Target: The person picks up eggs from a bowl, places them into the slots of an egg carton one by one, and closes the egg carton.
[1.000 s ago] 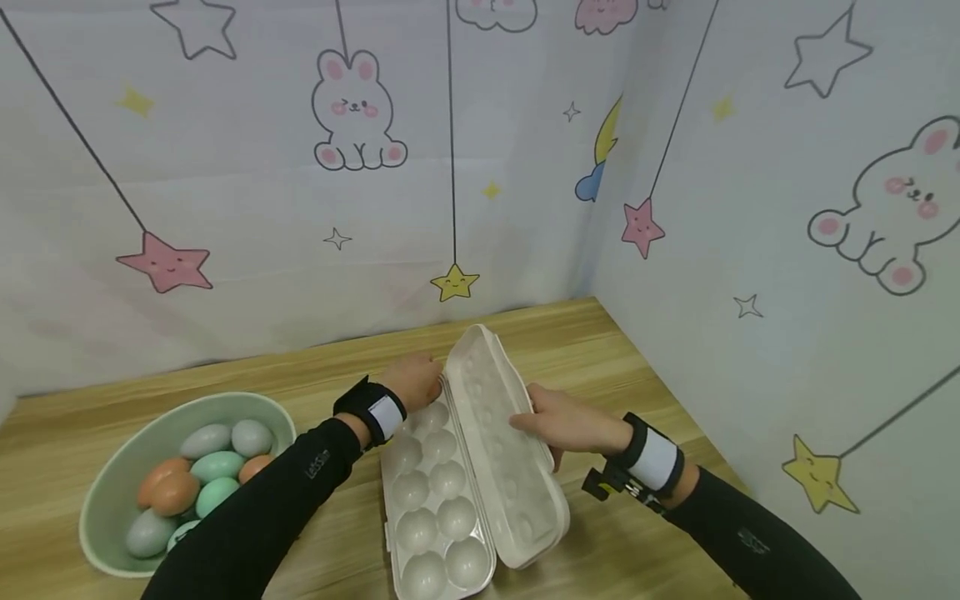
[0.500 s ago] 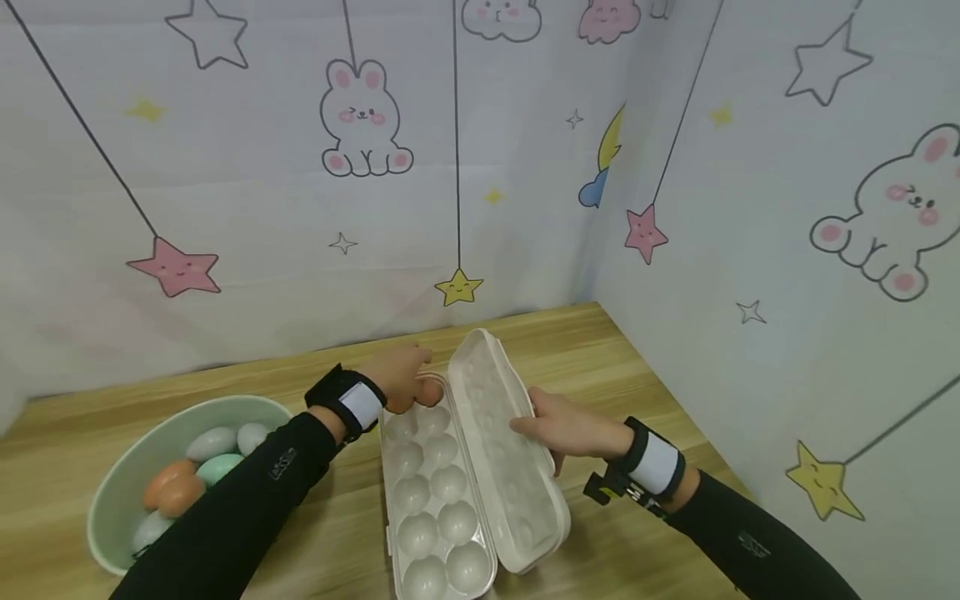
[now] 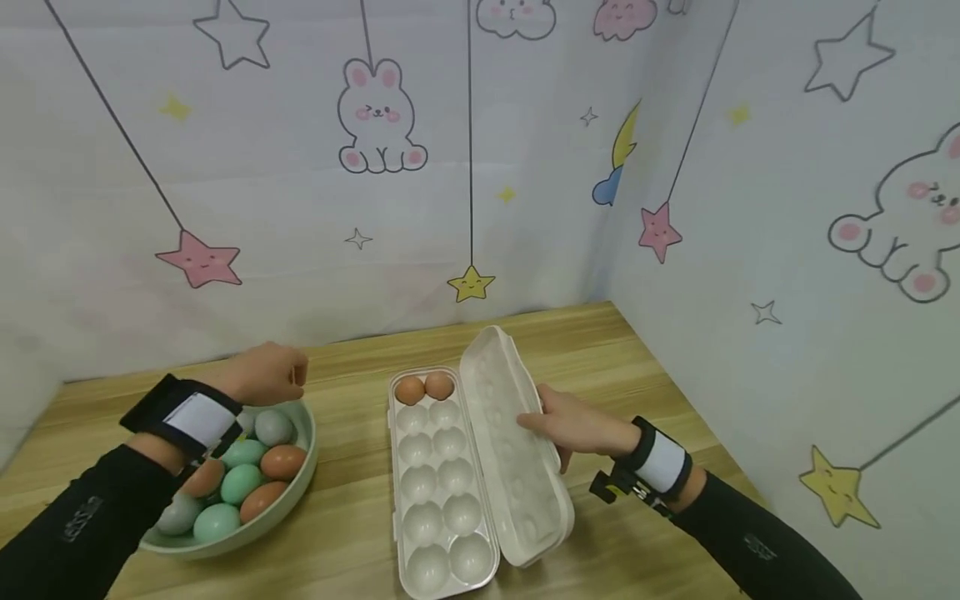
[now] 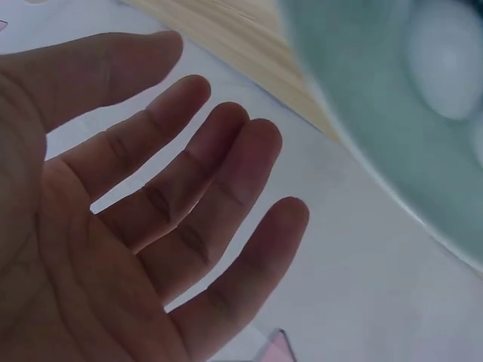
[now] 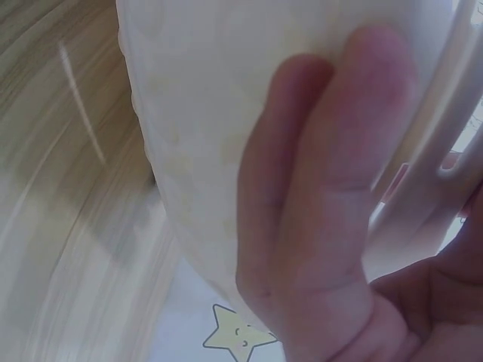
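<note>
My left hand (image 3: 264, 373) hovers over the far rim of a pale green bowl (image 3: 306, 479), its fingers loosely bent and holding nothing. Brown eggs (image 3: 282, 462), green eggs (image 3: 242, 483) and grey eggs (image 3: 273, 427) fill the bowl. To the right lies a white plastic egg carton (image 3: 437, 462), with two brown eggs (image 3: 424, 387) side by side in its farthest cups. With the thumb on the inside and fingers behind, my right hand (image 3: 577, 425) grips the raised lid (image 3: 510, 467). In the right wrist view, two fingers (image 5: 332, 188) press against the lid's outer face.
Everything stands on a wood-grain table (image 3: 352, 517). A white backdrop (image 3: 300, 208) printed with bunnies and stars rises along the table's back edge and right side. The bowl sits left of the carton, with bare wood between them.
My left hand has let go of the eggs at the carton's far end and moved left, back over the bowl. Two brown eggs now show there. The right hand keeps its grip on the lid.
</note>
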A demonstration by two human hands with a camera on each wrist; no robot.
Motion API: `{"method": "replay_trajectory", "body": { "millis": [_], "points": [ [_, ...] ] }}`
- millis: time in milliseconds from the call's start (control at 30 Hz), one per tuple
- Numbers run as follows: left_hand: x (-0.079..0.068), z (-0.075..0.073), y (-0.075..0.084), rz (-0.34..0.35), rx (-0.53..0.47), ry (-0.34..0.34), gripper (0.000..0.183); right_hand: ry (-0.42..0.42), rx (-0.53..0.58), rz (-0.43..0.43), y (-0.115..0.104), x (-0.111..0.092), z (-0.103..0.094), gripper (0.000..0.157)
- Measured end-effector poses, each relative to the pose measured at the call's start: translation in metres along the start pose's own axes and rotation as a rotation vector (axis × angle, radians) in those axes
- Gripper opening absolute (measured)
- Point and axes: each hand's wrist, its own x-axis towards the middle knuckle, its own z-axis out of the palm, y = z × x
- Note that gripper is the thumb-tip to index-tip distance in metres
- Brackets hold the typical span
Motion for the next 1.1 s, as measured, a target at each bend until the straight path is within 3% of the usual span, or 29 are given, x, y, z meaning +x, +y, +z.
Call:
{"method": "replay_trajectory", "body": {
  "millis": [200, 367, 567, 867, 1100],
  "points": [
    [-0.032, 0.009, -0.023, -0.085, -0.011, -0.076, 0.014, -0.012, 0.011, -0.002, -0.003, -0.001, 0.0, 0.055],
    [-0.045, 0.026, -0.037, -0.12, 0.0, -0.096, 0.022, -0.02, 0.023, -0.003, -0.005, -0.003, 0.0, 0.057],
    [-0.045, 0.042, -0.04, -0.135, -0.036, -0.108, 0.027, -0.022, 0.015, -0.001, -0.006, -0.003, -0.001, 0.057],
    [-0.05, 0.055, -0.044, -0.13, -0.057, -0.05, 0.022, -0.043, 0.002, -0.013, -0.005, -0.001, 0.002, 0.057],
    [-0.037, 0.063, -0.048, -0.134, -0.139, 0.019, 0.048, -0.031, 0.012, -0.011, -0.005, -0.003, 0.0, 0.058]
  ]
}}
